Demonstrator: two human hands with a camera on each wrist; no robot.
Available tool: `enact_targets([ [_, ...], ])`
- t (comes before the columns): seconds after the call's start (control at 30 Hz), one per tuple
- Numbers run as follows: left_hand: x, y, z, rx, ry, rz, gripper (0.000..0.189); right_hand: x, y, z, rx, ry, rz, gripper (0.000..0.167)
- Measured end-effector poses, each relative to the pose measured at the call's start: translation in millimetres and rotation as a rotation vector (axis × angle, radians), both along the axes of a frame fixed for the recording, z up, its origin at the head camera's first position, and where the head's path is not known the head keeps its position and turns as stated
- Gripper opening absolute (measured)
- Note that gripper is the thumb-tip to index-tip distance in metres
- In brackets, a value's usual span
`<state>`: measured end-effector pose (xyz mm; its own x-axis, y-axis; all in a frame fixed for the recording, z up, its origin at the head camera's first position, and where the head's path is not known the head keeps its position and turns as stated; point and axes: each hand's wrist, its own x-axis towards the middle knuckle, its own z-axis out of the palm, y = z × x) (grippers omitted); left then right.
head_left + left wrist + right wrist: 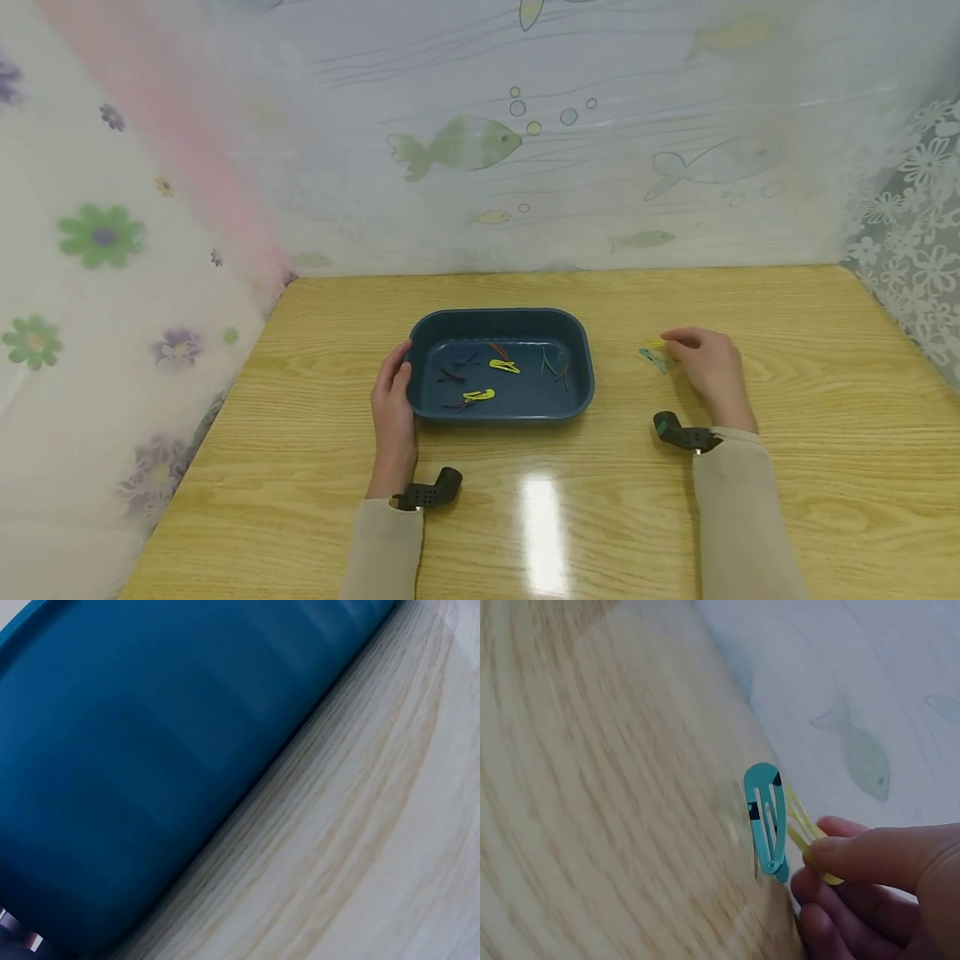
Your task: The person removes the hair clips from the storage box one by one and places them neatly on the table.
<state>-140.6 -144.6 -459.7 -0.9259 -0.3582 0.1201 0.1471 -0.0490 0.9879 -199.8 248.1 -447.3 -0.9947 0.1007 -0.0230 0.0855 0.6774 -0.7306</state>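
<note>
My right hand (708, 367) pinches a yellow snap hair clip (804, 825) between thumb and fingers, right of the basin. Close by the yellow clip is a teal snap hair clip (766, 817) with dark patches; whether the two touch, I cannot tell. At the left end of a dark blue plastic basin (502, 418), my left hand (393, 400) grips the wall, its thumb near the rim. Inside lie two yellow hair clips (504, 366) and several thin dark, green and orange-red pieces (550, 360), too small to identify. The left wrist view shows mostly the basin's outer wall (165, 735).
A wood-grain table (615, 500) carries everything. Behind it hangs a pale curtain (585, 192) with fish drawings, and a flowered sheet (97, 333) covers the left side. Both wrists wear black cameras (678, 433).
</note>
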Motion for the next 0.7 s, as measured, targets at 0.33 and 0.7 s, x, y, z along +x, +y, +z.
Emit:
enact_targets([
  [0.33, 2.1, -0.6, -0.6, -0.014, -0.012, 0.009, 0.03, 0.3, 0.2, -0.1, 0.071, -0.032, 0.066, 0.032],
  [0.7, 8.4, 4.5, 17.9, 0.014, -0.017, -0.023, 0.033, -0.7, 0.0, -1.2, 0.086, -0.046, 0.074, 0.031],
])
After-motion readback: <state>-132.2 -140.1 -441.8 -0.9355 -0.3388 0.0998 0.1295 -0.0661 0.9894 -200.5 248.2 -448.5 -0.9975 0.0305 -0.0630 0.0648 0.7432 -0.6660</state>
